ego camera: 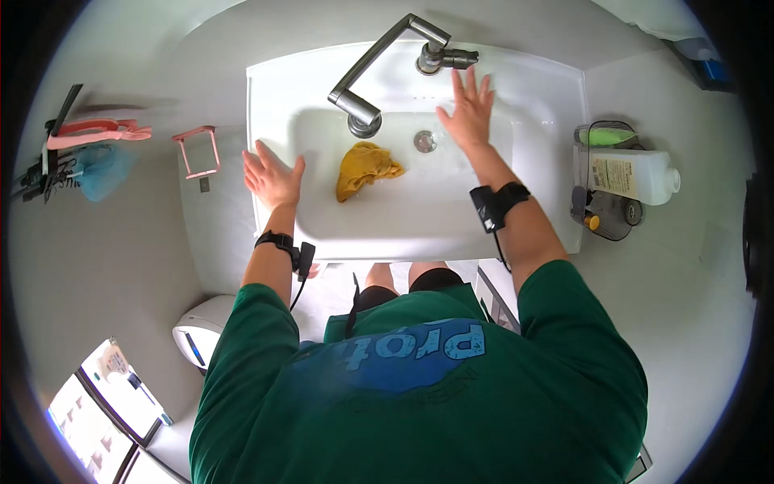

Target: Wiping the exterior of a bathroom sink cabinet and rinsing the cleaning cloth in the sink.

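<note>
A crumpled yellow cloth lies in the basin of the white sink, left of the metal drain. Above the sink's left rim is my left hand, its fingers apart and nothing in it. My right hand is spread and holds nothing; its fingertips are just below the lever of the metal faucet. I cannot tell whether they touch it. The faucet's jointed arm reaches left, with its round head over the basin near the cloth. Each forearm wears a black strap with a small device and cable.
Right of the sink, a clear caddy holds a white plastic bottle and a green item. On the left wall are a pink holder, pink item and blue mesh puff. A white appliance stands lower left.
</note>
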A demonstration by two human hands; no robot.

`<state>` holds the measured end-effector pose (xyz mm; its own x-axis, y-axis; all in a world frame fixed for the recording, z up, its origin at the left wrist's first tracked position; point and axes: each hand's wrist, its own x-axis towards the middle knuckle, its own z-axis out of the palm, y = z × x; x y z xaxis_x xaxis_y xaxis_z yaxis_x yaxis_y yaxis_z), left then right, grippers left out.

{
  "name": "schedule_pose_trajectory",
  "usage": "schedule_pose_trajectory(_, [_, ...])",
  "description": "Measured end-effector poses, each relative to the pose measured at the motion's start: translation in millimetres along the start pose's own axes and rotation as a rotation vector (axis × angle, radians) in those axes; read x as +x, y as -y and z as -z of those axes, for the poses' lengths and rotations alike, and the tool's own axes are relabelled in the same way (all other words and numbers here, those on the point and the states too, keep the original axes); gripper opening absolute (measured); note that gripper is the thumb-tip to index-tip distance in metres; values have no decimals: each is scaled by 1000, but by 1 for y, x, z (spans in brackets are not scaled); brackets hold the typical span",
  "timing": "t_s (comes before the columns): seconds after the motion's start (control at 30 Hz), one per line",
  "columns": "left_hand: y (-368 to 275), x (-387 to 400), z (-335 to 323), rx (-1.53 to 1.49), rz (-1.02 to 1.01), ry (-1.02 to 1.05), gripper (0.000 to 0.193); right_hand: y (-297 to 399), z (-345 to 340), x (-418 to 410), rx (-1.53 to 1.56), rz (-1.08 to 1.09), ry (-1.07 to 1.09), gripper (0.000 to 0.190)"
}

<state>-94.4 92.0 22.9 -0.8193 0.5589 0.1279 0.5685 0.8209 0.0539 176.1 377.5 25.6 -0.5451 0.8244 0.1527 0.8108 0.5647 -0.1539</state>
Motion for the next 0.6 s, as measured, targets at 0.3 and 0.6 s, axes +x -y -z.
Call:
schedule_pose_trajectory(0.3, [7,-8,4,-22,2,-12,99,93,116,31,563,57,321,20])
schedule_pose_trajectory(0.6, [-58,-60,-8,-497,-399,541,61,101,79,103,1261,109,511,48])
